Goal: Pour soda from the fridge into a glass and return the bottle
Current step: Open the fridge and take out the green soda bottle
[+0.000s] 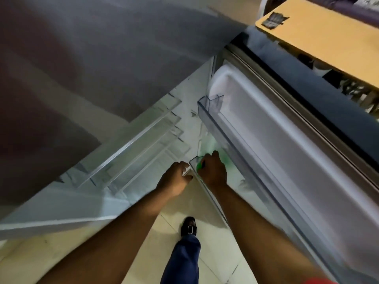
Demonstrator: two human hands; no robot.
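Open fridge door (pixel 276 140), green bottle (pixel 209 148) mostly hidden under right hand (pixel 213 171)

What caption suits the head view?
Right hand grips green bottle in open fridge door's lower shelf; left hand steadies shelf corner.

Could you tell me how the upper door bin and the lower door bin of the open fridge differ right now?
The upper door bin looks empty and untouched; the lower door bin holds a green bottle. No hand is near the upper bin, while the right hand reaches into the lower one, closed on the bottle top, and the left hand grips its corner. Both are clear plastic.
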